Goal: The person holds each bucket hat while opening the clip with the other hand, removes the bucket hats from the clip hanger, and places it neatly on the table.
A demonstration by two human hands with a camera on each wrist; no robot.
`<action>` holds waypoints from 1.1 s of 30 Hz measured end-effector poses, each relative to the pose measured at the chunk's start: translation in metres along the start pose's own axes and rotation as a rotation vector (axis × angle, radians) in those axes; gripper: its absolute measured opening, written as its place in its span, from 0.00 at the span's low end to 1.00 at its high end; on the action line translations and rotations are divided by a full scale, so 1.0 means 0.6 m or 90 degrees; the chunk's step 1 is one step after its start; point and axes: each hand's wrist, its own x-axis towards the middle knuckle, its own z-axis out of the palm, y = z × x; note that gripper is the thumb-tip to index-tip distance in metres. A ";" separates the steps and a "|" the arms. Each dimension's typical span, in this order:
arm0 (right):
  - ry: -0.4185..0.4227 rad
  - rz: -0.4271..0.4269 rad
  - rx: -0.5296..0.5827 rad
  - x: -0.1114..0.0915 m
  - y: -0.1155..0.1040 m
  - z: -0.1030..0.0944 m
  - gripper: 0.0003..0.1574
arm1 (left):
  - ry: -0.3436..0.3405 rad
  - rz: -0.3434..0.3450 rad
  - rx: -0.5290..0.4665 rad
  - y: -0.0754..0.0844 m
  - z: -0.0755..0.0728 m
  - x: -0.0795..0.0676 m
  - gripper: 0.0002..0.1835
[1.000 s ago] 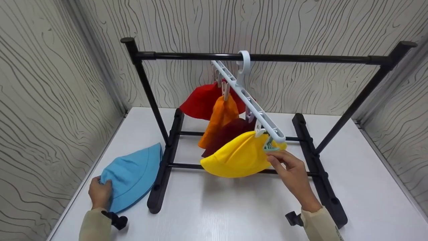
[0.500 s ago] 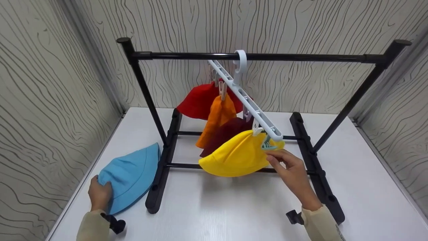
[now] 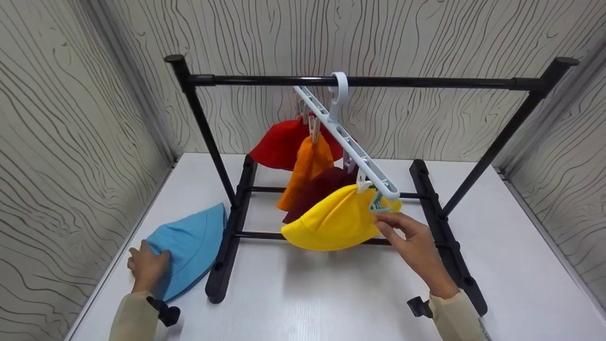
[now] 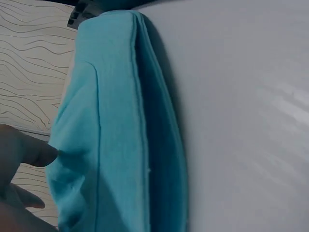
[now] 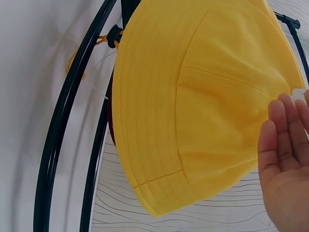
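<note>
A light blue bucket hat (image 3: 194,237) lies folded at the left of the white table. My left hand (image 3: 147,266) rests on its crown, fingers spread, with a fingertip touching the cloth in the left wrist view. A yellow bucket hat (image 3: 331,222) hangs from a white clip (image 3: 363,182) near the front of a pale blue clip hanger (image 3: 364,161). Beside that hat, just below a green clip (image 3: 378,204), is my right hand (image 3: 416,244). Its visible fingers are fairly straight in the right wrist view; whether the fingertips touch the clip is unclear.
Behind the yellow hat hang a dark red hat (image 3: 319,189), an orange hat (image 3: 310,166) and a red hat (image 3: 279,144). A black rack (image 3: 426,82) carries the hanger, its feet and crossbars standing between my hands. Patterned walls (image 3: 71,142) enclose the table.
My left hand has loosened its grip on the blue hat's edge and shifted slightly right, fingers spreading over it. The right hand stays near the green clip. The view shifted a little.
</note>
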 end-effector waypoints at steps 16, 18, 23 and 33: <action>0.057 -0.107 -0.044 0.006 -0.005 -0.011 0.17 | -0.061 0.138 0.043 0.130 0.002 -0.044 0.38; 0.066 -0.095 -0.050 0.008 -0.007 -0.012 0.16 | -0.065 0.163 0.040 0.148 0.006 -0.055 0.38; 0.100 -0.080 -0.070 0.010 -0.006 -0.015 0.15 | -0.081 0.232 0.036 0.188 0.014 -0.082 0.39; 0.153 -0.060 -0.093 0.019 -0.003 -0.021 0.20 | -0.093 0.319 -0.004 0.248 0.025 -0.126 0.37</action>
